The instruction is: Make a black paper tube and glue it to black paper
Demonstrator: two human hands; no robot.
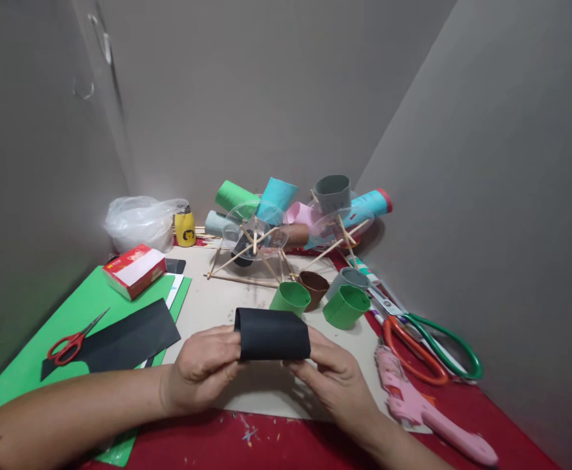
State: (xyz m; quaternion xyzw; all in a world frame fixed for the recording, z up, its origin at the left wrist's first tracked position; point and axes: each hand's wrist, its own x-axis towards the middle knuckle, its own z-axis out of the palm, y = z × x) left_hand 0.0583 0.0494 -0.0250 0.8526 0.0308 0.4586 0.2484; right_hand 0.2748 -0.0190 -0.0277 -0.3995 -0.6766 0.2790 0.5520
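Note:
A black paper tube [273,334] is held level above the pale board, one end in each hand. My left hand [210,362] grips its left end, fingers partly inside the opening. At the right end my right hand [332,369] pinches the paper, with some fingertips behind it. Just beyond stand short paper cups: two green [290,297], one brown [314,288] and one grey [349,282]. Further back is a wheel-like model [255,241] of clear plastic discs, wooden sticks and coloured paper tubes.
On the right lie a pink glue gun [413,405] and large scissors with orange and green handles [423,346]. To the left, green sheets [31,346] carry red-handled scissors [73,344], black paper [134,336] and a red box [135,269]. Behind sit a plastic bag [142,222] and yellow container [185,228].

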